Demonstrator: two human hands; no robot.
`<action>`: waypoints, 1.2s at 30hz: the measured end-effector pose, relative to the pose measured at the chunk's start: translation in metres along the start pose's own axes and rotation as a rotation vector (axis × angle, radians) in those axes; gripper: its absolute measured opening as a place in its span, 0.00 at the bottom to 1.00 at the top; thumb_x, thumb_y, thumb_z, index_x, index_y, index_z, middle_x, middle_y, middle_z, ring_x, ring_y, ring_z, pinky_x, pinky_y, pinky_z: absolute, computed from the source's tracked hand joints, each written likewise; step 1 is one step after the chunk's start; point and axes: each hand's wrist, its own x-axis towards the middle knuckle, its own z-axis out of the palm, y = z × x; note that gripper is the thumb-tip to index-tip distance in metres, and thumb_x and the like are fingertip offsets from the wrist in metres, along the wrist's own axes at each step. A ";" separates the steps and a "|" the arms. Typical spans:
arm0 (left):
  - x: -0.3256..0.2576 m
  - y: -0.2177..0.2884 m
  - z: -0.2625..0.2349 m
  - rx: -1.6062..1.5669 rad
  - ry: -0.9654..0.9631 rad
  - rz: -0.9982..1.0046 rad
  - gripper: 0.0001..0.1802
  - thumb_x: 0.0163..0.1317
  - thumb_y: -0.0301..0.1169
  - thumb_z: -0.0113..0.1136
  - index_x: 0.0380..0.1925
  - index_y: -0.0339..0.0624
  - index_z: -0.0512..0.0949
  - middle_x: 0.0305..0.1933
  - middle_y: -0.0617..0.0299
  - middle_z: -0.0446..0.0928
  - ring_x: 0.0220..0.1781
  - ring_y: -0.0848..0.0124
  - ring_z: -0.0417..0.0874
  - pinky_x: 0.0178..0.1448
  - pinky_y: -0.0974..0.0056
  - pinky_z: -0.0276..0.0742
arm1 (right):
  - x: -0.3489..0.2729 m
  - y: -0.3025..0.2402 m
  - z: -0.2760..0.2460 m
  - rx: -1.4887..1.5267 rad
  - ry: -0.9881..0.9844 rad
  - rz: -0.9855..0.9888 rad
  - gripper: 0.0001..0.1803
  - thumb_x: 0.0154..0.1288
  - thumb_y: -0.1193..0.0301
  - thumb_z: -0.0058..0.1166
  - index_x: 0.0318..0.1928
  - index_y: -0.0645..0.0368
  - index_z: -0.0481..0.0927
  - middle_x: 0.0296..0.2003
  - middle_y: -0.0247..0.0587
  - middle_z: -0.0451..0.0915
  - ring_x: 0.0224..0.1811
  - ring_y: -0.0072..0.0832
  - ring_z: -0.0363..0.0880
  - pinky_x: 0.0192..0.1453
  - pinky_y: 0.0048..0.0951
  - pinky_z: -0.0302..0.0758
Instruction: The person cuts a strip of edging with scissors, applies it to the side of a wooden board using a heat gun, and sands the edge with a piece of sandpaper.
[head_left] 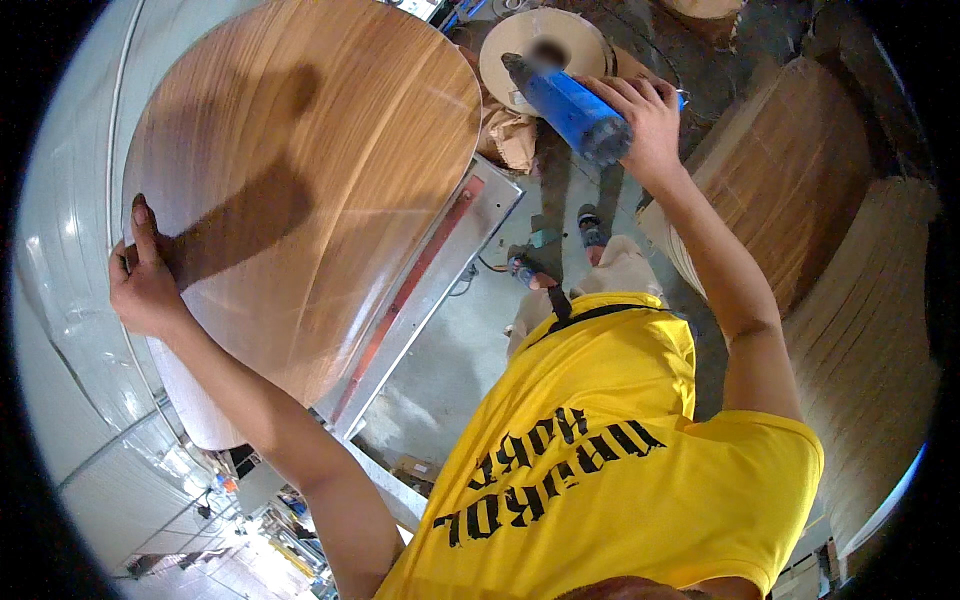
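A large brown wood-grain panel (330, 200) with a glossy surface fills the upper left, its outline bent round by the lens. My left hand (145, 285) grips its left edge, the thumb lying on top and the other fingers curled in, partly hidden. My right hand (648, 120) is wrapped round a blue cylindrical object (570, 108), dark at both ends and with a narrower tip pointing to the upper left. Its exact kind is not clear. It is held up to the right of the panel, apart from it, while a dark shadow falls across the wood.
Under the panel's right side is a metal table edge (495, 205) with a red strip (410, 295). A tan roll (505, 50) and crumpled brown paper (510, 138) lie beyond it. More wood-grain sheets (780, 190) stand at the right. Clear plastic sheeting (65, 260) hangs at the left.
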 end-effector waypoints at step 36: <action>0.003 -0.010 0.001 -0.094 0.101 0.136 0.38 0.50 0.75 0.78 0.27 0.47 0.94 0.27 0.67 0.91 0.25 0.73 0.89 0.34 0.66 0.78 | 0.029 -0.042 0.121 -0.081 -0.194 0.052 0.29 0.66 0.56 0.64 0.69 0.35 0.84 0.61 0.25 0.87 0.62 0.35 0.85 0.66 0.62 0.65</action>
